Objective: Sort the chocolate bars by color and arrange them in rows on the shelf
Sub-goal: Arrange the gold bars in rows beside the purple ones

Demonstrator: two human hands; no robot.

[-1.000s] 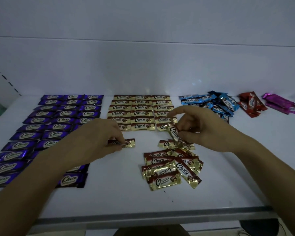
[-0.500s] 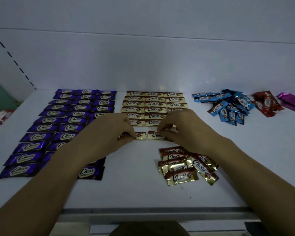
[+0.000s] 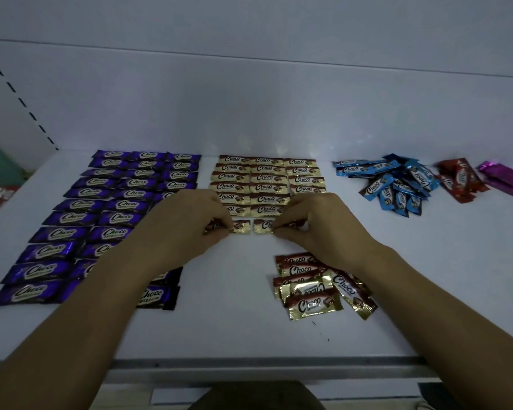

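The left hand (image 3: 190, 229) and the right hand (image 3: 317, 229) each pinched a gold bar (image 3: 241, 226) at the front of the gold rows (image 3: 265, 187); the next move probably called for the loose gold pile (image 3: 311, 288).

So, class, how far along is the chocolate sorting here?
Looks done: purple rows, left; most gold rows, middle. In hand: the left hand pinches the left gold bar, the right hand the right gold bar, in the nearest row. Left: loose gold pile, blue heap, red bars, pink bars, not in rows.
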